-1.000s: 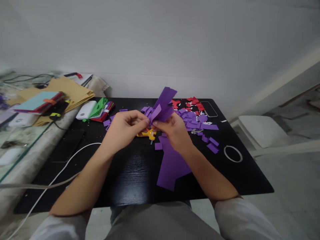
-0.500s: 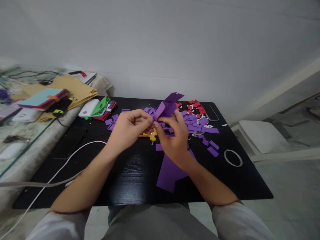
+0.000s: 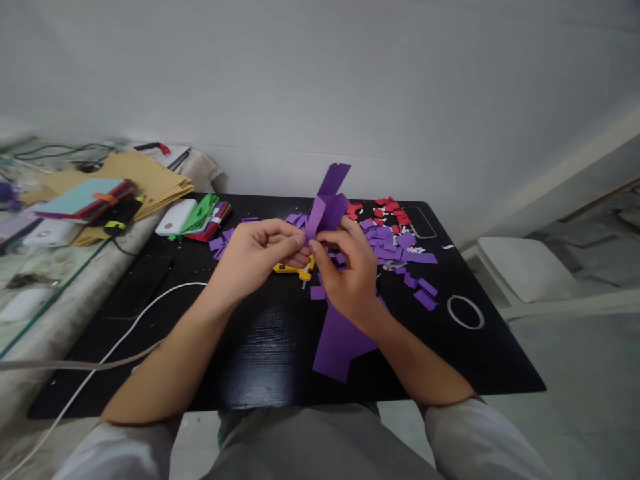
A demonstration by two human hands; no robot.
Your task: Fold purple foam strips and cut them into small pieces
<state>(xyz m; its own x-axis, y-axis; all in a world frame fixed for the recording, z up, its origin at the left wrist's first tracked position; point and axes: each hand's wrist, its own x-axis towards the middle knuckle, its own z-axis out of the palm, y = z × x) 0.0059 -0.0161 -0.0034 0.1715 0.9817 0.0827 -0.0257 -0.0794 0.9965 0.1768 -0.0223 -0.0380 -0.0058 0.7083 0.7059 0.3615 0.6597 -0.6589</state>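
Observation:
Between my two hands, above the black table [image 3: 260,360], is a folded purple paper piece [image 3: 327,207] with flaps sticking up. My left hand [image 3: 273,250] pinches its lower left edge with thumb and fingertips. My right hand [image 3: 347,263] grips the lower right side, its fingertips nearly meeting the left ones. Beneath the hands lies a yellow glue gun [image 3: 297,270], partly hidden by my left hand. A larger purple sheet [image 3: 340,343] lies under my right wrist.
Small purple paper pieces [image 3: 387,247] and red scraps [image 3: 393,210] cover the back right. A grey ring [image 3: 466,313] lies at right. Green paper strips [image 3: 201,212], a dark phone [image 3: 140,285] and a white cable [image 3: 145,317] are at left. A white stool [image 3: 525,267] stands beyond the table.
The purple paper piece has been tilted more upright, its top flap now pointing higher and further left. Both hands keep their pinch in nearly the same place.

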